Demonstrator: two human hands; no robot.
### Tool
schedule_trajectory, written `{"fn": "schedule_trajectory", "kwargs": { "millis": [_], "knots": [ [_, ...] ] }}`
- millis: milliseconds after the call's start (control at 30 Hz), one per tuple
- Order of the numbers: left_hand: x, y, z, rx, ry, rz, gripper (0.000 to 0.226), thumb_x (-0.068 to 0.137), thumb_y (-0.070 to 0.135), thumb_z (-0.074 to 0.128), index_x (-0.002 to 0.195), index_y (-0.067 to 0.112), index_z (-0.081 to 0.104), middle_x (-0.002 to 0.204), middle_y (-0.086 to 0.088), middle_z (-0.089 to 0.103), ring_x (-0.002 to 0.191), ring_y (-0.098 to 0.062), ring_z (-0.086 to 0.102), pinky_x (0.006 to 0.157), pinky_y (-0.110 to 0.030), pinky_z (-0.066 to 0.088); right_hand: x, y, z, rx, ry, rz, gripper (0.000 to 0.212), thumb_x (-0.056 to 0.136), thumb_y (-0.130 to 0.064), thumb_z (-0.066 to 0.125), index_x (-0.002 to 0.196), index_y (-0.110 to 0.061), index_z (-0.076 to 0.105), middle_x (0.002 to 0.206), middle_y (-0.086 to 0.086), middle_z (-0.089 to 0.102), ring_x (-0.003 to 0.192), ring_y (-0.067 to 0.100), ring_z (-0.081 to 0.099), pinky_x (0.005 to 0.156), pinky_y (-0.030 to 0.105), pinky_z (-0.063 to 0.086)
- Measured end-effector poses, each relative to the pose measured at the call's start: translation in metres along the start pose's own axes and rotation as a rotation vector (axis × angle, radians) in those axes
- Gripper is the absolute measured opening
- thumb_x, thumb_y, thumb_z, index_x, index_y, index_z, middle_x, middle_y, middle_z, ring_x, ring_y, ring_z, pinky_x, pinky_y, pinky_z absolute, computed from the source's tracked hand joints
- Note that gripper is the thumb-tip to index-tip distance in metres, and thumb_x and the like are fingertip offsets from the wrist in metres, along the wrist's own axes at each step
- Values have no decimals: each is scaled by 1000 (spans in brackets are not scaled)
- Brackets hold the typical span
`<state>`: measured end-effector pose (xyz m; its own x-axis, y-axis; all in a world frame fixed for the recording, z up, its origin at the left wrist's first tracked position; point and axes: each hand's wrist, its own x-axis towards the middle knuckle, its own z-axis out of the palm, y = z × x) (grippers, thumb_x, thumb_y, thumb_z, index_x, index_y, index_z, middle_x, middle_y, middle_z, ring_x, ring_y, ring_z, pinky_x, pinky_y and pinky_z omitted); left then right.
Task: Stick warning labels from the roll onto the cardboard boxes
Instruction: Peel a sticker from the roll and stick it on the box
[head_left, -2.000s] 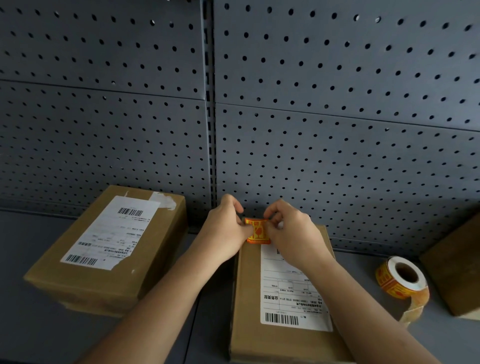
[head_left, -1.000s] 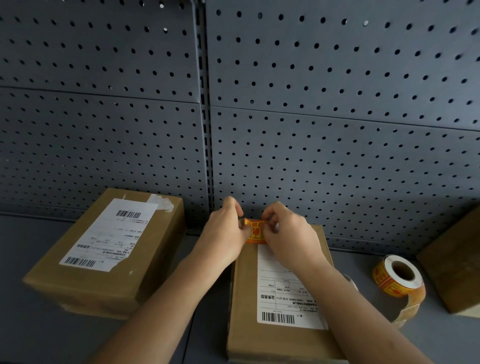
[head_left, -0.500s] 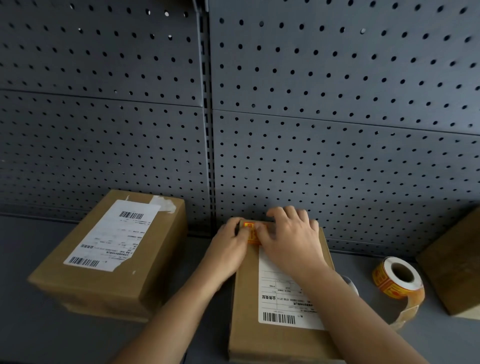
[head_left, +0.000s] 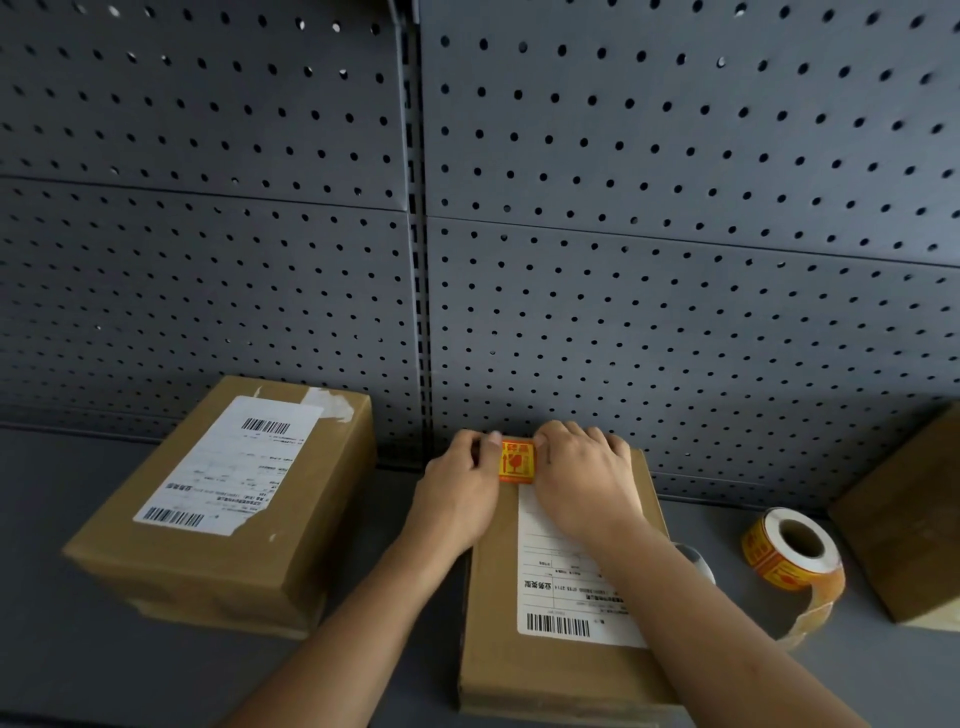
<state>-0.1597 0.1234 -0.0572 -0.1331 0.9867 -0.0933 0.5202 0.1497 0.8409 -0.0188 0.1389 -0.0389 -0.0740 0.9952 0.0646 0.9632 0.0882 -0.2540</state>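
The person is pressing a warning label (head_left: 516, 461) onto the far end of the middle box (head_left: 561, 670). The right hand (head_left: 587, 478) is lying flat, fingers straight, thumb at the label's right edge; the left hand (head_left: 457, 488) is thumbing its left edge, other fingers tucked so I cannot tell their hold. Next, I'd judge, is reaching for the roll (head_left: 789, 556), lying near on the right; the pegboard wall (head_left: 675, 312) is crowding close behind, the left box (head_left: 208, 571) standing well apart.
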Motion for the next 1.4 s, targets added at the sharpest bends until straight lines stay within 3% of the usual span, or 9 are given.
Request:
{"fn": "schedule_trajectory", "kwargs": {
  "millis": [167,367,467,600,900,1033,1167,1267,1400],
  "knots": [
    [0,3,-1,27,-6,-17,32,104,53,37,116,29,56,103,2,66,92,-17,63,76,-35,50,-1,-4,2,-49,-8,4,46,104,-52,25,116,-24,60,123,-3,64,121,24,52,110,43,25],
    [-1,1,-1,3,-8,2,36,108,47,30,120,26,56,104,-2,67,93,-19,65,82,-39,53,1,0,0,4,15,3,35,107,-34,28,118,-24,60,121,-4,65,118,22,55,110,44,28],
    [-4,-1,-2,-7,-39,-1,39,101,61,36,121,34,56,104,5,67,96,-16,64,84,-38,52,1,0,1,8,9,0,40,105,-44,29,117,-24,62,121,-4,65,120,22,53,112,43,25],
    [-4,2,-4,13,-61,-9,33,105,51,38,125,32,54,110,1,67,100,-21,64,91,-43,53,0,1,2,-24,6,-19,40,104,-48,31,119,-25,61,121,-4,64,120,22,53,111,42,25],
    [-11,8,-9,-71,-54,-29,48,107,52,28,137,23,49,117,-2,65,88,-3,58,72,-24,45,-2,8,-22,354,78,-21,32,104,-26,46,134,-23,57,134,1,53,130,22,42,109,37,35],
    [-26,2,-16,-173,-109,-95,66,100,63,38,157,31,27,143,1,57,125,-18,57,103,-38,46,-30,41,-49,453,152,17,36,103,-24,49,139,-27,51,139,-6,45,133,14,41,109,38,41],
    [-56,-9,-19,-209,-178,-154,81,93,72,44,160,35,15,156,6,44,141,-20,46,116,-43,36,-74,77,-55,635,113,240,38,104,-28,49,141,-26,48,140,-2,49,116,10,47,94,32,40],
    [-76,-15,-20,-281,-230,-190,59,92,70,48,143,43,39,134,18,63,125,-11,60,113,-44,43,-100,86,-44,766,-51,384,43,102,-37,52,143,-27,45,137,-6,54,118,10,50,98,33,41],
    [-89,-16,-18,-304,-294,-148,28,96,58,54,123,51,54,113,28,72,106,1,68,104,-39,52,-116,75,-37,858,-233,438,22,101,-47,50,120,-37,53,113,-16,64,94,0,60,76,22,46]
  ]
}}
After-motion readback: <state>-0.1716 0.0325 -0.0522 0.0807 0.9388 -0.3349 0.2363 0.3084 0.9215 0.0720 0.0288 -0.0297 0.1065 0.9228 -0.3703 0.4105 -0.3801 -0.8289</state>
